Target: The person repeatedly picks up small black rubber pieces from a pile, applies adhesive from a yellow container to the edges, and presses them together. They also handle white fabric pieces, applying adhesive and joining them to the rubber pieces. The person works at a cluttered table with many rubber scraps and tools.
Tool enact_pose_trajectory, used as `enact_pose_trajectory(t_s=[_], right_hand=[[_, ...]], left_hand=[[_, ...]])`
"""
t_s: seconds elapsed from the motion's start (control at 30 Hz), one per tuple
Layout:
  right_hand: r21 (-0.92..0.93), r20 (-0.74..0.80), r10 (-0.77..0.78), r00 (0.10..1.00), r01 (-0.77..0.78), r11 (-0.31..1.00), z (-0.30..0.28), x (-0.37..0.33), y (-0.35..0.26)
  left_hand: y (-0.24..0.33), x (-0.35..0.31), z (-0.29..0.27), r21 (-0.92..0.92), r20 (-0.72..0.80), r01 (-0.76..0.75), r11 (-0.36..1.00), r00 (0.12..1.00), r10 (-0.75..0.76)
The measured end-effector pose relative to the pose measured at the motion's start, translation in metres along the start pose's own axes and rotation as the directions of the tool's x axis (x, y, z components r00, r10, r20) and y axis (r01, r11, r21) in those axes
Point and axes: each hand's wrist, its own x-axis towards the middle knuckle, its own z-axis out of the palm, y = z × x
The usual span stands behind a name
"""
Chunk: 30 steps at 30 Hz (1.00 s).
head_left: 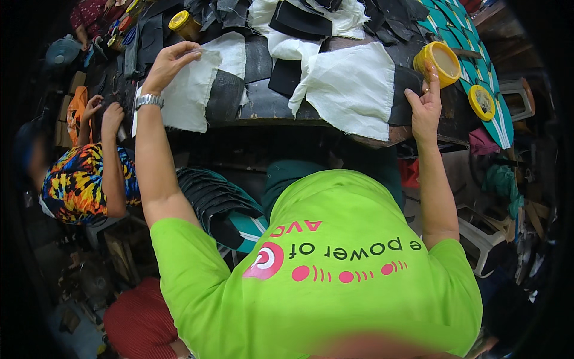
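My left hand (173, 64), with a metal watch at its wrist, pinches the upper edge of a white cloth piece (190, 96) at the table's left front. Part of that cloth hangs past the table edge. At the right, my right hand (427, 106) has its thumb and index finger apart, with the index finger in front of a yellow tub (428, 58) of pale paste. Its thumb lies by a black sheet piece (403, 90); whether it touches the piece is unclear. A larger white cloth (351, 87) drapes over the table's front between my hands.
Black cut pieces (299, 23) and more cloth cover the dark table (263, 102). Teal panels (463, 30) and a yellow lid (481, 103) lie at the right. Another yellow tub (184, 25) stands at back left. A person in a patterned shirt (86, 182) works at the left.
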Motion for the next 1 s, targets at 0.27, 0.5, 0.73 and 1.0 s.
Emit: enact_pose_trajectory(t_s=[0.27, 0.5, 0.73, 1.0], right_hand=[[-0.064, 0.005, 0.011, 1.0, -0.011, 0.998, 0.001, -0.001, 0.001], [-0.117, 0.014, 0.028, 0.999, -0.027, 0.993, 0.001, 0.0, -0.002], [-0.115, 0.022, -0.007, 1.0, 0.009, 0.993, -0.001, -0.001, 0.003], [-0.098, 0.003, 0.015, 1.0, -0.014, 0.995, -0.002, -0.003, 0.002]], left_hand=[[-0.076, 0.046, 0.007, -0.138, -0.112, 0.049, 0.989, 0.992, -0.065], [-0.116, 0.041, 0.021, -0.403, -0.371, 0.033, 0.915, 0.908, -0.196], [-0.107, 0.043, 0.048, 0.124, -0.46, 0.214, 0.969, 0.878, -0.135], [-0.054, -0.008, 0.061, 0.369, -0.676, -0.007, 0.929, 0.684, 0.274]])
